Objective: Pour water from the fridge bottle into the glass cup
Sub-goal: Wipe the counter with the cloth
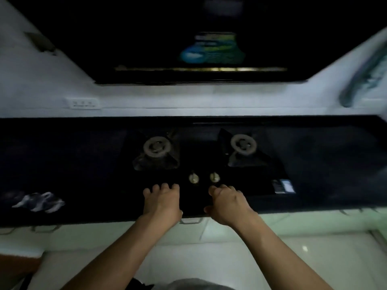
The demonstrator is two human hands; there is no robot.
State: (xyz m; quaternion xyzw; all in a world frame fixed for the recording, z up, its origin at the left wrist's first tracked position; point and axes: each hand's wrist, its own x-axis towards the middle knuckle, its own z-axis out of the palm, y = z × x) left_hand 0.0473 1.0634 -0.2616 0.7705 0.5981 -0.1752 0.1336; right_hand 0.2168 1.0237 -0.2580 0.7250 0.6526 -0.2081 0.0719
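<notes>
No bottle, fridge or glass cup shows in this dim head view. My left hand (163,203) rests palm down on the front edge of a black counter, fingers curled slightly, holding nothing. My right hand (227,203) lies beside it on the same edge, fingers bent loosely, also with nothing in it. Both hands sit just in front of the two stove knobs (204,177).
A black gas hob with a left burner (157,146) and a right burner (244,144) fills the counter's middle. A dark range hood (199,59) hangs above. A crumpled pale cloth (39,201) lies at the counter's left. A wall socket (83,103) is on the white backsplash.
</notes>
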